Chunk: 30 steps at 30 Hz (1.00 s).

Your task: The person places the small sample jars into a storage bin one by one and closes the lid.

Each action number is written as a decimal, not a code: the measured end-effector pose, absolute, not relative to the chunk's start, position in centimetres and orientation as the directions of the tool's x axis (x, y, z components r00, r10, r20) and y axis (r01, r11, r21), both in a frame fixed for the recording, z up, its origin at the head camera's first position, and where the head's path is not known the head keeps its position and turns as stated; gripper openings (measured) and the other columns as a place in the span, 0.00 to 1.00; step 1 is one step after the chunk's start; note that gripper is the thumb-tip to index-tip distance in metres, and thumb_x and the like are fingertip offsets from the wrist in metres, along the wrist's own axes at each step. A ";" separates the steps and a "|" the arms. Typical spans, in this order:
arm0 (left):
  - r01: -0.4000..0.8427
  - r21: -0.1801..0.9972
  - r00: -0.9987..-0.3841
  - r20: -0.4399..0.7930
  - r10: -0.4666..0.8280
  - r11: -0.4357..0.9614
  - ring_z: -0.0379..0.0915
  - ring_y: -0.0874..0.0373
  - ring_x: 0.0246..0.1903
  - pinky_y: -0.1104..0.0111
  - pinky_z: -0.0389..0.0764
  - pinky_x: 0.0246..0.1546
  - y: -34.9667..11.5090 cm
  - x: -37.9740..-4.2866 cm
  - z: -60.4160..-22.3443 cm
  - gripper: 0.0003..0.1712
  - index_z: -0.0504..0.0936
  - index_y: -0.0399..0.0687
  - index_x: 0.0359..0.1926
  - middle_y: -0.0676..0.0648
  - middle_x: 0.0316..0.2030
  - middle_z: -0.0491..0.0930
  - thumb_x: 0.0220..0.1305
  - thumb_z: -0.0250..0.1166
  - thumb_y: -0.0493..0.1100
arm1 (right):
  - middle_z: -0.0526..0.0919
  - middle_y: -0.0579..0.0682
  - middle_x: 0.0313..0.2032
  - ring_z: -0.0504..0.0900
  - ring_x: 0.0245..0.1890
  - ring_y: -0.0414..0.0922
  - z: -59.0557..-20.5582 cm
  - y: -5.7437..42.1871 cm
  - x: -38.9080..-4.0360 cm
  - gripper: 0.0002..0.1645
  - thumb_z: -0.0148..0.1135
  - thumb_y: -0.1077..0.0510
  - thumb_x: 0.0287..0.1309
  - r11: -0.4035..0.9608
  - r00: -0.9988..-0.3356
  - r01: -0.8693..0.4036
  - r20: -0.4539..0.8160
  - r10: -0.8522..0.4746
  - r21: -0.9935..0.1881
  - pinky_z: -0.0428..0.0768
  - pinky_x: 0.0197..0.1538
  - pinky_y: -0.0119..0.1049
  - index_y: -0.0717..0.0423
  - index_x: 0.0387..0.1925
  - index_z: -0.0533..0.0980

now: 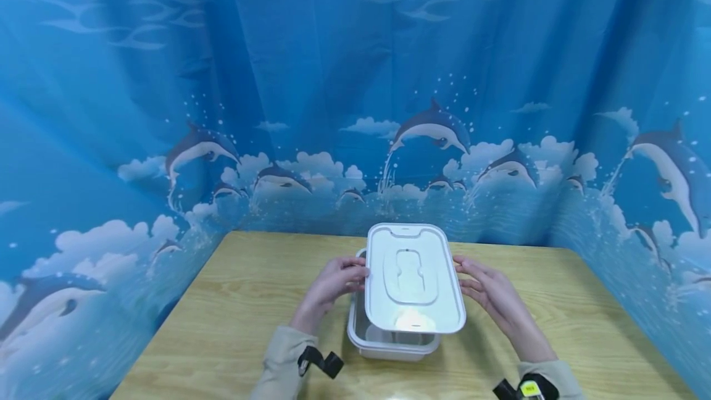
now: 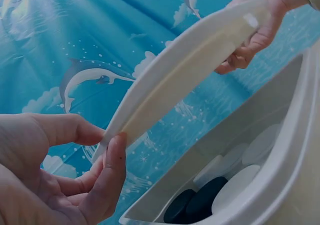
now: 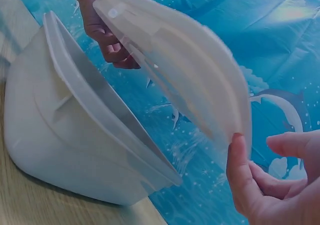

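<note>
A white rectangular lid (image 1: 408, 307) with a raised oblong panel is held above a white box (image 1: 389, 354), shifted to its right, so part of the box's inside shows. My left hand (image 1: 336, 283) pinches the lid's left edge between thumb and fingers, clearest in the left wrist view. At the opposite edge, my right hand (image 1: 491, 292) touches the lid with its fingertips; in the right wrist view its thumb stands apart from the lid. Inside the box, the left wrist view shows dark oval pieces (image 2: 206, 200) and a pale oval piece (image 2: 235, 189).
The box stands on a light wooden table (image 1: 239, 307). Behind and along the sides hangs a blue curtain (image 1: 333, 79) printed with dolphins and clouds. Each wrist carries a black camera mount (image 1: 322, 361).
</note>
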<state>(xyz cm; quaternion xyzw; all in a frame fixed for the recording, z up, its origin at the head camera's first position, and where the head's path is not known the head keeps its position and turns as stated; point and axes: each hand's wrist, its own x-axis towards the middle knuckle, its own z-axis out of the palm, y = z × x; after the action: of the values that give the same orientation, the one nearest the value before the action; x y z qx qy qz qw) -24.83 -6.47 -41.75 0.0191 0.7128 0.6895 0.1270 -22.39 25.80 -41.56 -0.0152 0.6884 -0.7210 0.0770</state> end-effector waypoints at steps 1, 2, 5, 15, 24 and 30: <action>-0.145 0.988 -0.967 -0.154 0.203 0.061 0.80 0.54 0.42 0.65 0.87 0.47 -6.5 -24.8 -41.7 0.23 0.76 0.31 0.58 0.37 0.51 0.79 0.65 0.67 0.40 | 0.78 0.47 0.56 0.83 0.48 0.39 -41.6 25.8 -22.5 0.40 0.51 0.45 0.77 -0.031 -0.986 0.101 -0.096 -0.135 -0.994 0.84 0.55 0.31 0.69 0.75 0.56; -0.141 0.988 -0.968 -0.152 0.202 0.068 0.80 0.54 0.43 0.64 0.87 0.47 -6.5 -24.9 -41.7 0.23 0.77 0.31 0.58 0.37 0.51 0.79 0.65 0.67 0.40 | 0.77 0.48 0.58 0.83 0.48 0.38 -41.5 25.7 -22.5 0.41 0.52 0.45 0.76 -0.022 -0.986 0.111 -0.108 -0.130 -0.994 0.84 0.55 0.31 0.69 0.75 0.56; -0.128 0.989 -0.972 -0.140 0.190 0.074 0.80 0.54 0.44 0.63 0.87 0.48 -6.7 -25.0 -41.7 0.24 0.77 0.32 0.59 0.38 0.52 0.79 0.66 0.67 0.41 | 0.74 0.54 0.64 0.82 0.49 0.38 -41.5 25.3 -22.7 0.41 0.54 0.46 0.75 0.013 -0.984 0.115 -0.116 -0.135 -0.993 0.84 0.55 0.32 0.68 0.75 0.56; -0.054 0.999 -0.988 -0.053 0.143 -0.002 0.81 0.57 0.43 0.63 0.88 0.47 -7.0 -25.0 -41.5 0.24 0.76 0.30 0.60 0.37 0.50 0.81 0.68 0.67 0.39 | 0.74 0.57 0.55 0.82 0.42 0.36 -41.3 23.8 -23.5 0.40 0.65 0.56 0.68 0.147 -0.993 0.072 -0.085 -0.086 -0.987 0.86 0.48 0.31 0.68 0.73 0.59; -0.003 1.000 -0.999 -0.002 0.048 -0.012 0.80 0.50 0.50 0.60 0.87 0.50 -6.9 -25.0 -41.4 0.23 0.78 0.34 0.59 0.37 0.53 0.80 0.66 0.69 0.41 | 0.76 0.52 0.47 0.84 0.38 0.35 -41.0 22.8 -23.5 0.33 0.66 0.61 0.65 0.151 -1.000 -0.019 0.018 -0.005 -0.988 0.88 0.44 0.33 0.68 0.66 0.66; 0.031 0.998 -0.999 0.032 0.007 -0.051 0.79 0.50 0.52 0.60 0.86 0.52 -7.0 -25.0 -41.1 0.21 0.81 0.36 0.57 0.38 0.54 0.80 0.67 0.69 0.42 | 0.79 0.48 0.44 0.84 0.37 0.36 -40.9 22.4 -23.4 0.28 0.67 0.62 0.65 0.120 -0.993 -0.113 0.116 0.018 -0.986 0.88 0.43 0.34 0.68 0.62 0.68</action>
<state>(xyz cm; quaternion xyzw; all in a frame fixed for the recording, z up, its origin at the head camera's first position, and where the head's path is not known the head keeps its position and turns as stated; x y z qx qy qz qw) -24.99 -6.99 -41.07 0.0140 0.6887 0.7248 -0.0084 -23.41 22.37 -40.92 -0.0318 0.7467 -0.6625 -0.0497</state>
